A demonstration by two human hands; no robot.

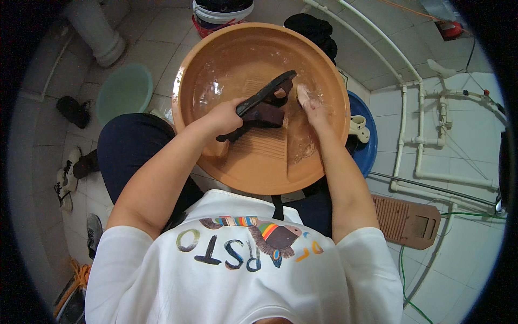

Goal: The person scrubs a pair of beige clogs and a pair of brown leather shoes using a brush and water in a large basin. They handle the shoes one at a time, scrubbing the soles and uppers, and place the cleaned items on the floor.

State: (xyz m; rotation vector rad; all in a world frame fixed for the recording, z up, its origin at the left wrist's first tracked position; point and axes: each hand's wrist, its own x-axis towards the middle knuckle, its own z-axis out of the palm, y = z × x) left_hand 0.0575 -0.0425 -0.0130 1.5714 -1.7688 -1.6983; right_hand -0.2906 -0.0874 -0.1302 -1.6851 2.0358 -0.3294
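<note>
Over the ribbed part (pixel 264 144) of the big orange basin (pixel 243 182), you hold one dark sandal (pixel 264 113), tilted on its edge, with its straps facing toward the right. Your left hand (pixel 229 117) is closed around its sole; whether the lower end touches the ribs, I cannot tell. Your right hand (pixel 314 108) is near the toe end, at the water (pixel 303 147); it is blurred, so I cannot tell if it grips something. Just beside the basin, at right, a blue tub (pixel 372 148) carries cream clogs (pixel 359 128). At left stands a pale green tub (pixel 125 89).
</note>
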